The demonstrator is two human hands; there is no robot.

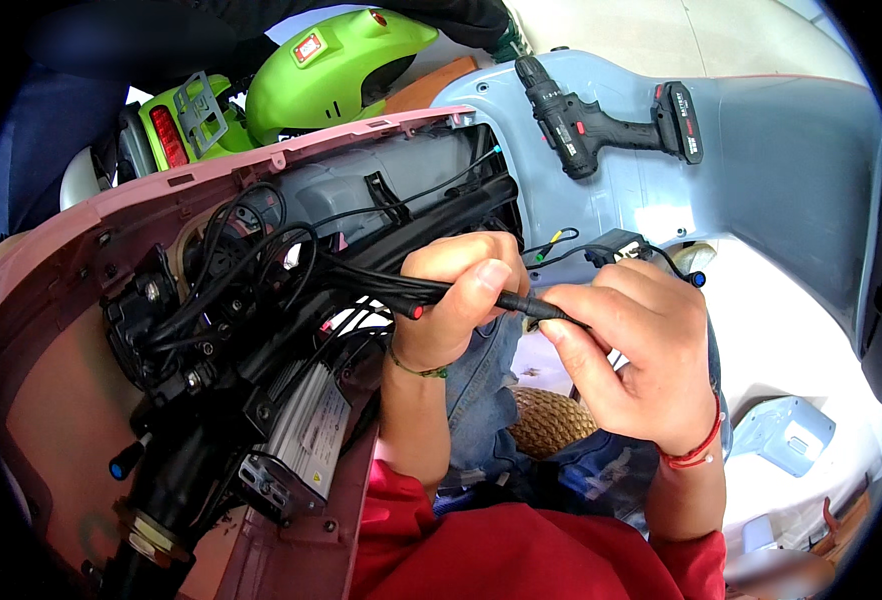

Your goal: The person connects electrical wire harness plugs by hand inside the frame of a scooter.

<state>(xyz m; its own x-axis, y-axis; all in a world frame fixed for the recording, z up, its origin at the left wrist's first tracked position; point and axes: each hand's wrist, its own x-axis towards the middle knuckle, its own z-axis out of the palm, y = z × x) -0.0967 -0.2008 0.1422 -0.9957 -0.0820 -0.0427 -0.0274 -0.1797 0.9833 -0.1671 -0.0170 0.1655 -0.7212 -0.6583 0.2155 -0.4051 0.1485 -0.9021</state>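
My left hand [461, 290] is closed round a bundle of black cables [361, 283] that runs out of the scooter frame. A thicker black cable connector [527, 303] spans the gap between my two hands. My right hand [641, 340] pinches its right end between thumb and fingers. One loose plug with a red tip [416, 312] hangs just below my left hand. Past my hands lie more leads, one with a blue-tipped plug [697, 280] and one with yellow and green ends [551, 243].
A pink body shell [111, 205] surrounds black frame tubes and a silver controller box [306, 430] at left. A black cordless drill [601, 125] lies on a grey-blue panel [761, 150]. Behind stands a green scooter [331, 75]. A small blue-grey part [786, 435] sits at right.
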